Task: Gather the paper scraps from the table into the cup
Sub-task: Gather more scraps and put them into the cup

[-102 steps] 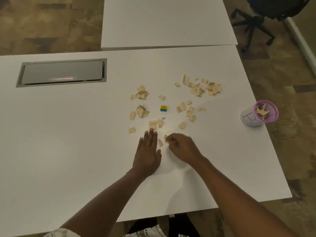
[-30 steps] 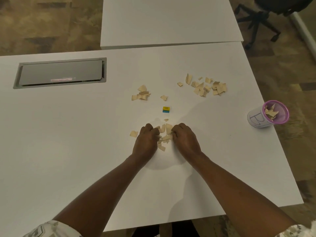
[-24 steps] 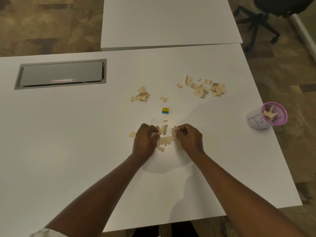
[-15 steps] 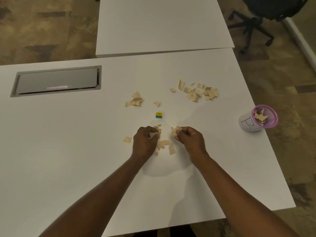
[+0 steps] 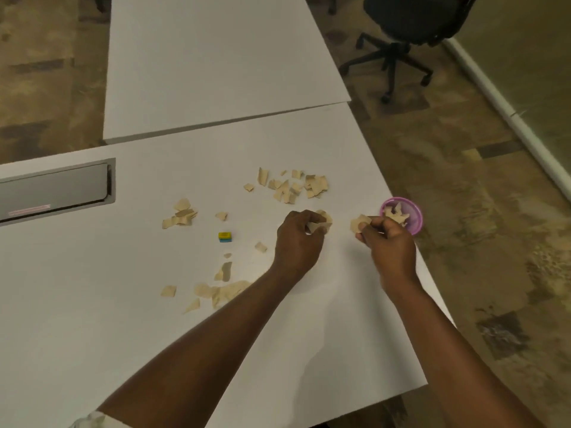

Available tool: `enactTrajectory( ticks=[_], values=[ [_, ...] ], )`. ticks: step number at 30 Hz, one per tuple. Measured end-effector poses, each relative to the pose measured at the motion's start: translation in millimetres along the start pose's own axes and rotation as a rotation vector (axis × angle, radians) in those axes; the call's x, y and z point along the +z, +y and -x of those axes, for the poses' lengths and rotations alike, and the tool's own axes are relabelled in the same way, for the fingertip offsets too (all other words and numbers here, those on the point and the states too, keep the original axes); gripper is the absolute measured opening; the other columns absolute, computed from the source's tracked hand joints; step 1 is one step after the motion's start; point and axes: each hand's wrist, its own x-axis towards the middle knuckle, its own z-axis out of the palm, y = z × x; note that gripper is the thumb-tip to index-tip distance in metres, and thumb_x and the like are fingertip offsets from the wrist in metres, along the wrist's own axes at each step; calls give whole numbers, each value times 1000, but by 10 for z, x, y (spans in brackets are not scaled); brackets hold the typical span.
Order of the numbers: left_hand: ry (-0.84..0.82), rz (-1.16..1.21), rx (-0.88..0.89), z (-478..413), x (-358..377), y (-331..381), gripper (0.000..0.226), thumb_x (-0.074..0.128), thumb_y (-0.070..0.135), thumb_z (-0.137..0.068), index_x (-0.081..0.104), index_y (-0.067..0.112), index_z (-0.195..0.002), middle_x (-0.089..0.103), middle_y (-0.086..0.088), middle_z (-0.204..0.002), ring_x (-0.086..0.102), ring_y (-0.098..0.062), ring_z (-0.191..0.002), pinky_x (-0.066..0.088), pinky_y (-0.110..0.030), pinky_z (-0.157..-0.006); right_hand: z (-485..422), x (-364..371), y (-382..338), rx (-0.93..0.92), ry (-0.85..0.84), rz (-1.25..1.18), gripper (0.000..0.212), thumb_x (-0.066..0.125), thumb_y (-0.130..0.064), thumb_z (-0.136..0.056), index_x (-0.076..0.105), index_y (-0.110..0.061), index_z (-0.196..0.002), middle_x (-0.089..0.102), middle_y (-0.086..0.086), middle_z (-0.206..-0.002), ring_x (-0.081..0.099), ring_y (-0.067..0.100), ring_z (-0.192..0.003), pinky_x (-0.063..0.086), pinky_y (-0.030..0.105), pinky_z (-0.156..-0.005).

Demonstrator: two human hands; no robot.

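Head view: big white counter (image 5: 92, 304) fills the frame, second white table (image 5: 210, 63) butted behind it, black office chair (image 5: 411, 23) off on the carpet, grey cable hatch (image 5: 55, 193) at left edge. Both hands up w/ loads. Left hand (image 5: 298, 239) curled shut round a bunch of paper scraps, a few corners poking out the top. Right hand (image 5: 386, 239) pinching another bunch, fingers closed, scraps sticking out by the thumb, and it's just beside the cup (image 5: 401, 214). Cup's pink-rimmed, sits near the counter's right edge, some scraps in it already. Plenty left on the counter: far pile (image 5: 293, 186) behind the hands, small pile (image 5: 180, 214) to the left, loose spill (image 5: 222, 291) near the left forearm. Tiny yellow-and-blue block (image 5: 225, 236) in the middle, not paper, leave it. Scraps look feather-light, thin, floppy, so likely to flutter or slip out of a loose fist; best scooped in a heap w/ cupped fingers, squeezed gently, let go right over the rim.
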Motion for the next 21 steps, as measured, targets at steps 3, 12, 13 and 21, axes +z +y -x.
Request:
enactTrajectory(
  ticks=[3,12,13,21],
  values=[
    [-50,-29,80,-158,367,319,18,71,19,-90,74,14,-107,66,-6,-108,63,-19,-95,47,-23,-83,-184,-358,-56,-93,131,156,6,70,-18,-89,72,-17,-95,68,-22,-76,67,-1,-77,48,11,-62],
    [-210,-141,177,-454,1157,768,25,65,12,-88,71,13,-112,61,-8,-110,59,-24,-95,46,-30,-77,-590,-764,-112,-164,113,514,10,64,-17,-92,73,-12,-95,73,6,-88,67,24,-78,56,33,-71],
    [-227,-164,178,-470,1195,779,26,65,12,-87,70,13,-113,61,-8,-112,59,-26,-97,49,-33,-79,-616,-774,-101,-155,101,526,10,64,-18,-92,73,-13,-95,73,5,-88,66,22,-78,53,29,-69],
    [-291,-257,206,-499,1291,720,39,64,10,-85,68,15,-124,63,-9,-120,61,-28,-103,52,-37,-86,-646,-826,-67,-148,60,533,22,61,-10,-92,72,-14,-110,73,6,-104,68,23,-90,51,25,-74]
  ],
)
